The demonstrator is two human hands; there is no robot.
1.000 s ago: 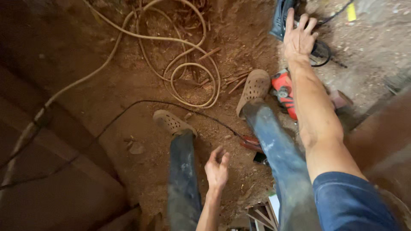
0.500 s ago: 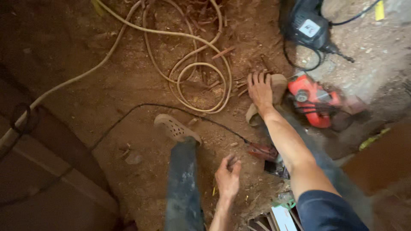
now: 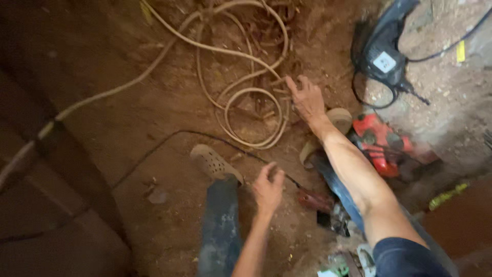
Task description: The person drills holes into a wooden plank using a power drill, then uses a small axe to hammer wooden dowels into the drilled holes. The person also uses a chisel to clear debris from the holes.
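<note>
A: What is the right hand (image 3: 306, 98) nearest to?

B: The coiled cable (image 3: 249, 105), a pale tan, rubbery line lying in several loose loops on the dirt floor (image 3: 154, 118). The hand reaches out flat over the right edge of the coil, fingers stretched and slightly apart, pinching nothing; I cannot tell if the fingertips touch the cable.

A: How does the cable look?

B: Dusty and uneven. 1 tight loop sits at the near side of the coil, wider loops run beyond it, and 1 long strand trails away from the coil to the left, toward a dark wall.

A: And the left hand (image 3: 268, 189)?

B: It hovers nearer the person than the coil, fingers loosely curled and half open, holding nothing. Just left of it is 1 foot in a beige perforated clog (image 3: 214, 163), with a thin black wire (image 3: 174, 137) curving across the dirt between clog and coil.

A: What else is around the coil?

B: To its right, a black power tool (image 3: 382, 56) with a black cord, and nearer, a red power tool (image 3: 382, 143) beside the right forearm. The second clog (image 3: 335, 120) shows partly under that arm.

A: The setting?

B: Reddish-brown packed earth, littered with small debris and dimly lit, darker left of the coil.
</note>
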